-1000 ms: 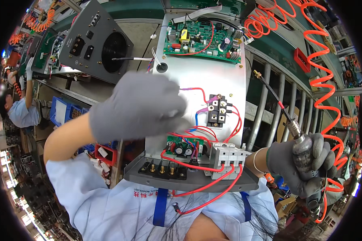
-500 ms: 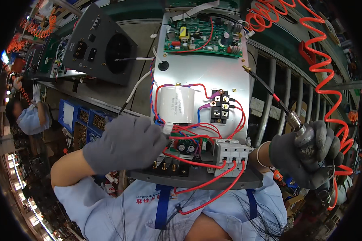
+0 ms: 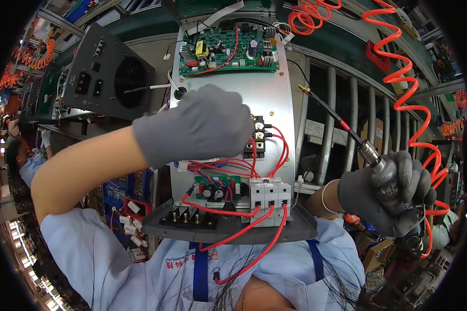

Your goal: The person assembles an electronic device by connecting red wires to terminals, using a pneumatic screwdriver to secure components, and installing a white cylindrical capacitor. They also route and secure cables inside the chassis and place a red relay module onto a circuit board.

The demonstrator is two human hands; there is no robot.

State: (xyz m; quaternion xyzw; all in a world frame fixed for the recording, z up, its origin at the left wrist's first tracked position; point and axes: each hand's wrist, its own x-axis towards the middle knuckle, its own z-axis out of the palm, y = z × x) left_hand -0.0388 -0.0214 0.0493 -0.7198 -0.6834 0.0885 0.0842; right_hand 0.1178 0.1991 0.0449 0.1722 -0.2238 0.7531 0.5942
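Observation:
My left hand (image 3: 197, 124), in a grey glove, is closed over the metal plate (image 3: 228, 88) beside a black terminal block (image 3: 259, 136). It grips a red wire (image 3: 253, 155) rising from the white three-pole circuit breaker (image 3: 270, 199); its fingertips are hidden, and so is the white capacitor beneath the hand. To the right of the plate, my right hand (image 3: 392, 194), also gloved, is wrapped round an air screwdriver (image 3: 384, 173). A brass-coloured screw (image 3: 304, 89) sits at the tip of its long bit, level with the plate's upper right edge and apart from it.
A green circuit board (image 3: 233, 49) is mounted at the plate's far end. On the left stands a dark grey panel with a fan (image 3: 132, 78). Metal rollers (image 3: 329, 124) lie on the right, below a coiled orange air hose (image 3: 412, 103). Blue parts bins (image 3: 117, 194) are lower left.
My left hand has moved up and right with the red wire, from beside the capacitor to the terminal block. The plate appears farther left. The right hand still holds the screwdriver.

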